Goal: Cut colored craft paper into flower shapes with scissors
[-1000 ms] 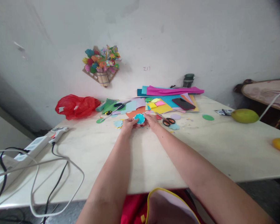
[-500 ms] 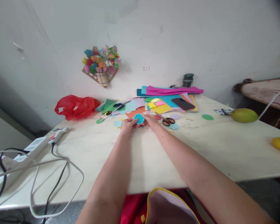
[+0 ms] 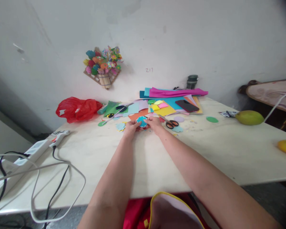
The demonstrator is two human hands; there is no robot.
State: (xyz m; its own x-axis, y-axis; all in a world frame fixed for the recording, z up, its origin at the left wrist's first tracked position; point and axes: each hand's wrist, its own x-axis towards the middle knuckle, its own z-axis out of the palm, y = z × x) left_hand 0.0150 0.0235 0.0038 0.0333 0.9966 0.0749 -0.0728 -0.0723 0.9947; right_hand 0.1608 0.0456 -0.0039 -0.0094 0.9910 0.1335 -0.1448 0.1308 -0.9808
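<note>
A small blue paper flower shape (image 3: 141, 121) with a pale scalloped edge is held between both hands above the table. My left hand (image 3: 131, 128) grips its left side, thumb on top. On its right side, my right hand (image 3: 153, 122) pinches the edge with the thumb over it. The fingers beneath are mostly hidden. Just right of my right hand lie black-and-orange scissors (image 3: 171, 123) over a light blue paper piece (image 3: 177, 129). Light blue and yellow cut-outs (image 3: 120, 127) rest left of my left hand.
Behind the hands are coloured paper sheets (image 3: 168, 110), a phone (image 3: 187, 106) and dark scissors (image 3: 124, 107). A red bag (image 3: 77, 109) sits back left, a power strip (image 3: 34, 151) with cables at the left. A green-yellow mango (image 3: 249, 117) and green oval (image 3: 212, 119) lie right.
My right thumb has moved slightly left onto the edge of the blue flower shape. The shape has shifted a little to the left.
</note>
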